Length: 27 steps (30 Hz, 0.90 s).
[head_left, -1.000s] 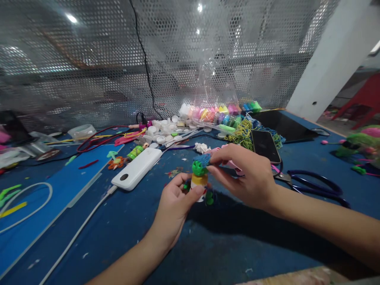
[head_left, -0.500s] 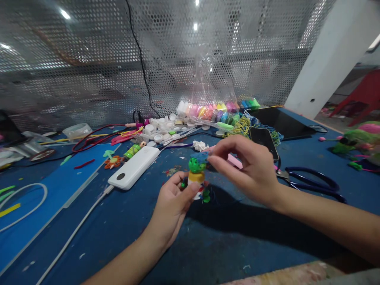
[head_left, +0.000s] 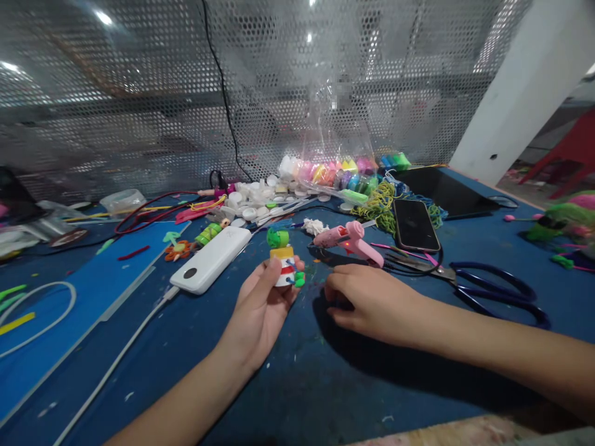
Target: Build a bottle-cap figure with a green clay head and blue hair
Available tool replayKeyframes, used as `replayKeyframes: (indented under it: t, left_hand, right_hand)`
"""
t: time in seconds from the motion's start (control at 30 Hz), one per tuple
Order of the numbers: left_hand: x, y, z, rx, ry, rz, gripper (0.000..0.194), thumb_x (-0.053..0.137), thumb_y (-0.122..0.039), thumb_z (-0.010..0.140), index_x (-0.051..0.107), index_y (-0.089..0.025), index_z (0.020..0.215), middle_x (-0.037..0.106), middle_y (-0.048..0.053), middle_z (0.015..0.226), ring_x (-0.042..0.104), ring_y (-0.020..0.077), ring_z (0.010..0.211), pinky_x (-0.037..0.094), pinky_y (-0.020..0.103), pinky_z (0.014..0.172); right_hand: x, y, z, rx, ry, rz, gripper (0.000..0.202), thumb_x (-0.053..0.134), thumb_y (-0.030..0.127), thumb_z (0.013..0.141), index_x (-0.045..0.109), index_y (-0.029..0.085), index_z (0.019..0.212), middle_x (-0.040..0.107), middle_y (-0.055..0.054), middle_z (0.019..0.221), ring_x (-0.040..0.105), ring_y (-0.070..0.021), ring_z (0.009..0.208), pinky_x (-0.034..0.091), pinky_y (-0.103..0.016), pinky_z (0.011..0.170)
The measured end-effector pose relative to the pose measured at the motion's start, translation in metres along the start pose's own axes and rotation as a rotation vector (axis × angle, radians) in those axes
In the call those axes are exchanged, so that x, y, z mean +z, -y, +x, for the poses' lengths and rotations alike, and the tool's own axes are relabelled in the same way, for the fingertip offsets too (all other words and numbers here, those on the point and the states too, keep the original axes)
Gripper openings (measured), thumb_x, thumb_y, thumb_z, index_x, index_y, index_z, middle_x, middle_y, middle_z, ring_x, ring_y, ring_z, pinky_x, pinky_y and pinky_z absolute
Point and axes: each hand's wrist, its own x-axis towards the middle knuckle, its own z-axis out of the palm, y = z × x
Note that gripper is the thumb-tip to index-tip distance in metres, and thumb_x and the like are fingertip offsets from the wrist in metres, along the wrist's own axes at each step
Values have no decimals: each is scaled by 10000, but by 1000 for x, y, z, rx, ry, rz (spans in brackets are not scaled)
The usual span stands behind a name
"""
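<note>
Cluttered blue table (head_left: 297, 399)

Mid-table, the left hand (head_left: 257, 308) is clasping a green-headed, white-bodied figurine (head_left: 285, 273); the right hand (head_left: 372, 301) is forming a loose, gapped curl nearby. At the far edge, a clear plastic bag (head_left: 335, 139) is holding multicoloured packets (head_left: 333, 173).

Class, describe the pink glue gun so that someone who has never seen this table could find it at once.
On the blue table, look just beyond the person's right hand. There, left of the black phone, lies the glue gun. Its pale pink, pistol-shaped body with a small red glow sets it apart from the phone and the blue-handled scissors.
</note>
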Motion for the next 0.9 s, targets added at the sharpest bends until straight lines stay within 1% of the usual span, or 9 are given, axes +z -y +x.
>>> replayKeyframes:
  t: [0.1,0.2,0.27,0.33,0.43,0.53,0.63,0.77,0.9]
  left_hand:
    - [2,-1,-2,-24,-1,5,98,645,-198,830,664,-102,822,705,70,776,658,121,688,553,187,632]
    - [5,-3,-4,-66,-16,-17,132,593,-196,866,674,-95,842,708,72,778,669,129,699,558,208,654]
    - [5,-4,-4,-101,-24,-44,160,573,-221,881,680,-107,848,718,74,811,683,154,749,568,248,679]
    - [5,-4,-5,-136,10,-65,181,597,-277,866,689,-123,850,728,78,861,687,192,823,577,298,712]
    - [3,-3,-6,-171,126,-75,278,679,-380,790,703,-128,904,727,96,978,652,251,976,567,378,806]
    - [2,-2,-9,-192,228,-71,381,723,-423,737,699,-136,986,715,105,1060,632,267,1019,549,422,857]
    - [2,0,-11,-209,279,-50,347,756,-369,720,707,-146,982,734,85,994,667,222,933,558,363,847]
    - [3,3,-11,-188,289,11,287,810,-244,669,725,-140,922,746,52,845,692,148,747,567,222,730]
    - [4,2,-10,-187,303,16,277,828,-237,642,732,-127,878,745,43,763,693,136,673,567,194,694]
  right_hand:
    - [0,1,-3,-29,41,-67,78,630,153,739,663,143,808,671,-79,846,629,-225,765,399,-292,598]
    - [1,0,-2,-54,95,-106,43,621,122,722,658,136,738,668,-83,785,618,-215,698,361,-288,550]
    - [0,-1,0,-70,34,-24,59,598,98,733,637,141,724,661,-64,763,597,-185,676,364,-274,561]
    - [-4,-1,2,-83,-79,118,72,583,85,749,611,148,729,642,-34,739,565,-149,657,373,-251,579]
    - [-10,-2,6,-75,-213,304,98,555,75,792,580,150,735,612,2,687,513,-106,589,357,-217,549]
    - [-10,-3,7,-58,-295,362,104,544,87,828,579,144,748,602,11,653,491,-95,548,338,-205,517]
    - [-8,-4,8,-44,-342,344,84,551,96,830,594,135,770,630,-10,692,514,-105,575,357,-214,539]
    - [-9,-3,7,-11,-391,314,82,538,103,821,591,140,769,634,-15,708,520,-116,595,364,-231,558]
    - [-13,-3,6,7,-382,421,109,519,108,815,559,154,725,599,6,678,496,-104,580,361,-224,549]
